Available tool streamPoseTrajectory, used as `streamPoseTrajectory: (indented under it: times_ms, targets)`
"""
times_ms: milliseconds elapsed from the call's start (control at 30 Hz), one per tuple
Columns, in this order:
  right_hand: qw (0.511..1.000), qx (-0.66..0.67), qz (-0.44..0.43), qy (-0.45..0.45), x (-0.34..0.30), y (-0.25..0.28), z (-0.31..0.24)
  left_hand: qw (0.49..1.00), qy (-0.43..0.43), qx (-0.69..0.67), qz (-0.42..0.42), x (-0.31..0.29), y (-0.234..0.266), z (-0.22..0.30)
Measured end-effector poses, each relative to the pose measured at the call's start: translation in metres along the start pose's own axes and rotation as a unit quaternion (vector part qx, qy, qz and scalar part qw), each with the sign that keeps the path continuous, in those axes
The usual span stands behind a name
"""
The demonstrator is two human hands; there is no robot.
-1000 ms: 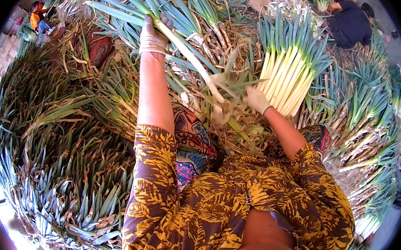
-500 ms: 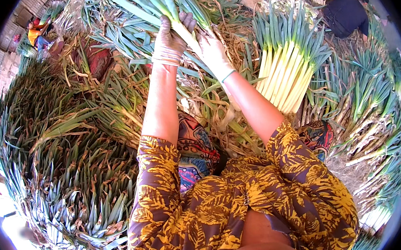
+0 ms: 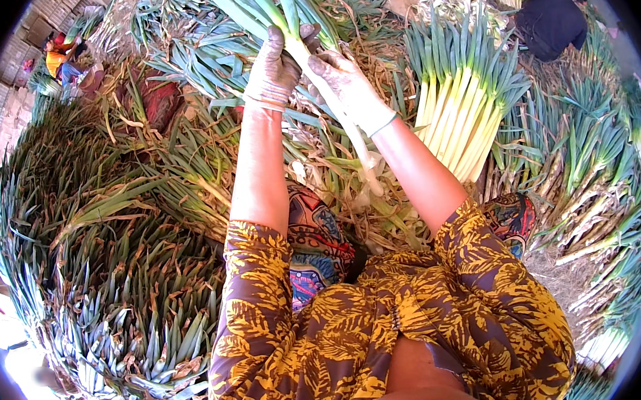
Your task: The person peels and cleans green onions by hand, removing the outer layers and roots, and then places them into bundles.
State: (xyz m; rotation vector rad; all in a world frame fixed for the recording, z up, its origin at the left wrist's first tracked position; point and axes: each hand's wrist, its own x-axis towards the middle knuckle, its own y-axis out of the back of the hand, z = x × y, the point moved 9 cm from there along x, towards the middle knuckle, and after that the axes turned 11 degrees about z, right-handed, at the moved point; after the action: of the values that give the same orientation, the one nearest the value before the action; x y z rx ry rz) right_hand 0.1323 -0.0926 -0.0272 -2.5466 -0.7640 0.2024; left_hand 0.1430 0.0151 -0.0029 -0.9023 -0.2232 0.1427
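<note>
My left hand [image 3: 275, 68], in a soiled pale work glove, is closed around a leek [image 3: 353, 134] just below its green leaves. Lower on the same stalk, my gloved right hand [image 3: 348, 86] grips with thumb and fingers. The leek slants, leaves up and away at the top edge, its white root end hanging down to the right between my forearms. Right of my right hand lies a neat row of clean leeks [image 3: 459, 116] with pale stalks and green tops. Dry peeled leaves [image 3: 343, 198] litter the ground below my hands.
A large mass of unpeeled leeks [image 3: 115, 244] fills the left side. More leeks [image 3: 591, 144] are piled along the right. One person in dark clothes [image 3: 549, 20] bends at the upper right; another in an orange top [image 3: 58, 58] sits at the far left.
My right hand has shifted slightly right and down along the leek. Its lower white stalk and root end now show below that hand. The leaves have swung a little to the right.
</note>
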Motion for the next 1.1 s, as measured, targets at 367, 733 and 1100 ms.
streamPoseTrajectory:
  times_ms: [367, 733, 1100]
  targets:
    - [0.998, 0.035, -0.036, 0.037, -0.017, -0.007, -0.026, 0.998, -0.018, 0.026, -0.059, -0.015, -0.028, 0.003]
    - [0.951, -0.281, -0.017, 0.127, 0.012, 0.005, -0.036, 0.988, 0.03, -0.002, -0.149, -0.022, -0.044, 0.001]
    - [0.484, -0.853, -0.168, -0.099, -0.07, 0.175, 0.183, 0.944, 0.058, -0.293, -0.141, -0.017, -0.019, 0.059]
